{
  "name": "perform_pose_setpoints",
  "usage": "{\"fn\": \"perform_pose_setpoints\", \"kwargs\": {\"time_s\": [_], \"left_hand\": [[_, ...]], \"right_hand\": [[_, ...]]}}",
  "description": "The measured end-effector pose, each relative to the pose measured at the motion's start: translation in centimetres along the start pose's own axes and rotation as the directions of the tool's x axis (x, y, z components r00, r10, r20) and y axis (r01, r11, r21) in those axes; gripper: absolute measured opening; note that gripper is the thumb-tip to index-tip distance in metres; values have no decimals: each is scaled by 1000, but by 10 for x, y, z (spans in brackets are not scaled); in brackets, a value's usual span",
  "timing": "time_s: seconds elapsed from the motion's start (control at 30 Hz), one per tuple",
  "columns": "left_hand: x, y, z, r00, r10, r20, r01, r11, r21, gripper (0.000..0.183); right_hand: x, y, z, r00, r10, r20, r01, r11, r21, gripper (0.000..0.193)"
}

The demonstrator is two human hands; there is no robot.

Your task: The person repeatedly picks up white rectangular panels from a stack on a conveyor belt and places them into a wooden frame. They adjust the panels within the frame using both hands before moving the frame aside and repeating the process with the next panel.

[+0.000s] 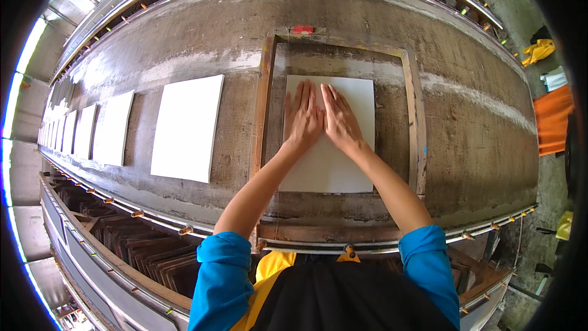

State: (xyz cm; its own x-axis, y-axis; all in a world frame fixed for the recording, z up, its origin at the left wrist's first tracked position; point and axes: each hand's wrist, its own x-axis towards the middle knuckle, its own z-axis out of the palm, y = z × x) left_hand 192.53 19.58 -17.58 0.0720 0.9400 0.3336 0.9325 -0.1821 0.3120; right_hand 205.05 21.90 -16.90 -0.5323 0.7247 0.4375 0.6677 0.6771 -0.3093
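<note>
A white rectangular panel (327, 168) lies on the long brown table, inside an open wooden frame (418, 129). Both palms rest flat on the panel's upper half, side by side, with the thumbs close together. My left hand (303, 116) has its fingers stretched out toward the panel's far edge. Angled in from the other side, my right hand (340, 116) is likewise flat with straight fingers. Neither hand holds anything. The frame surrounds the panel and reaches the table's near edge.
More white panels (187, 129) lie in a row to the left along the table (471, 165). A red piece (303, 29) sits at the frame's far side. Pegs (349, 250) line the near rail. Below it, many thin frames (147, 239) are stacked. Orange cloth (554, 119) is at far right.
</note>
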Motion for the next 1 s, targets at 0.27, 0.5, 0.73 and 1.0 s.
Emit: {"fn": "perform_pose_setpoints", "kwargs": {"time_s": [0.27,0.5,0.73,1.0], "left_hand": [[32,-10,18,994,12,-106,-9,1000,25,51],[24,-5,20,979,-104,-176,115,992,54,57],[13,-4,11,961,-227,-158,245,963,108,72],[-1,-10,5,986,-107,-128,125,982,144,77]], "right_hand": [[24,19,13,999,41,-25,-37,990,134,57],[22,20,18,985,165,-54,-161,984,75,57],[-3,32,-2,889,430,-159,-445,892,-79,59],[-14,27,-4,894,382,-233,-436,862,-258,57]]}}
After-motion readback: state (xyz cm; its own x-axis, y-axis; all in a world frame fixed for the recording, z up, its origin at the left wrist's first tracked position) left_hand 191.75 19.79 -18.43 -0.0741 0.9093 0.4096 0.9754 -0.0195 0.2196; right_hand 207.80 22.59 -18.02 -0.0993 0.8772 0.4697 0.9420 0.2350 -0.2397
